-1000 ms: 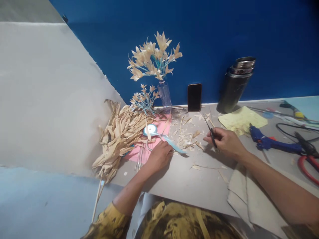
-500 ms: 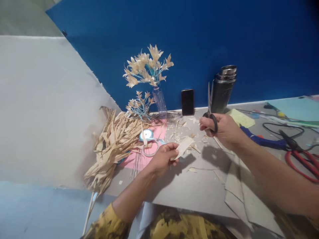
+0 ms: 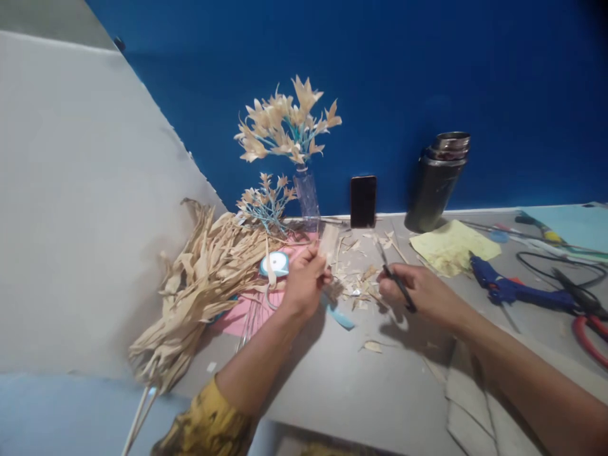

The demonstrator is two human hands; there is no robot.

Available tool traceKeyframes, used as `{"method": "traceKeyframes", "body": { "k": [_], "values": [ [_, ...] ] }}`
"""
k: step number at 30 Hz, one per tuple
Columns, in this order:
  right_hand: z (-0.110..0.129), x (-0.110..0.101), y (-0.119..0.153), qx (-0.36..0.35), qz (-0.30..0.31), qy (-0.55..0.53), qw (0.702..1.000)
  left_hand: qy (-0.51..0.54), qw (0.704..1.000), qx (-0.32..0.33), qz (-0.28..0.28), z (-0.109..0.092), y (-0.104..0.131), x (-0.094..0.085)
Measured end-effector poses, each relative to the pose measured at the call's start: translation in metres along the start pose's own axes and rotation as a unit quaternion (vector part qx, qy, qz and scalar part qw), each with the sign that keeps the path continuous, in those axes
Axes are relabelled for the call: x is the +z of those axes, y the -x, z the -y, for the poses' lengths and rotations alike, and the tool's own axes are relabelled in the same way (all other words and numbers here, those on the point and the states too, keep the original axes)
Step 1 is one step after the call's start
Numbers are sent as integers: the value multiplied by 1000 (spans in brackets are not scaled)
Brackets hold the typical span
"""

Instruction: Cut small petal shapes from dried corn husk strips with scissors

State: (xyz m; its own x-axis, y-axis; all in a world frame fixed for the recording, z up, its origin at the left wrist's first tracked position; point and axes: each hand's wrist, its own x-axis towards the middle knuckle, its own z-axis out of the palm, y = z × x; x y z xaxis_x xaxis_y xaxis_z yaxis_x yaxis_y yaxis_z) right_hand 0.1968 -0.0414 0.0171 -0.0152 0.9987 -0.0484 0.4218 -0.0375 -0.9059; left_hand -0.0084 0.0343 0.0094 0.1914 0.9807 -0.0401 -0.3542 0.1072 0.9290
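My left hand pinches a pale strip of dried husk, held upright over the table. To its right, my right hand has its fingers in the handles of dark-handled scissors; the blades point up and to the left, apart from the strip. Small husk scraps lie on the table between the two hands. A big bundle of dried husks is left of my left hand, beside a roll of blue ribbon on pink paper.
Husk flowers stand in a clear bottle near a smaller bunch. Along the blue wall are a phone and a dark flask. Yellow paper, a blue glue gun and red-handled pliers lie right.
The strip in my left hand has been raised and turned upright. My right hand has lowered, and the scissors now tilt left. The view has shifted slightly, showing more of the yellow paper and glue gun.
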Motion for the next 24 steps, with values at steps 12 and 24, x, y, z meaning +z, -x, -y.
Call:
{"method": "traceKeyframes", "body": {
  "k": [12,24],
  "values": [
    [-13,16,-5,8,97,172,980,-57,997,-40,41,12,2,-4],
    [-18,22,-9,23,117,133,984,-190,979,-11,71,13,15,1]
  ]
}}
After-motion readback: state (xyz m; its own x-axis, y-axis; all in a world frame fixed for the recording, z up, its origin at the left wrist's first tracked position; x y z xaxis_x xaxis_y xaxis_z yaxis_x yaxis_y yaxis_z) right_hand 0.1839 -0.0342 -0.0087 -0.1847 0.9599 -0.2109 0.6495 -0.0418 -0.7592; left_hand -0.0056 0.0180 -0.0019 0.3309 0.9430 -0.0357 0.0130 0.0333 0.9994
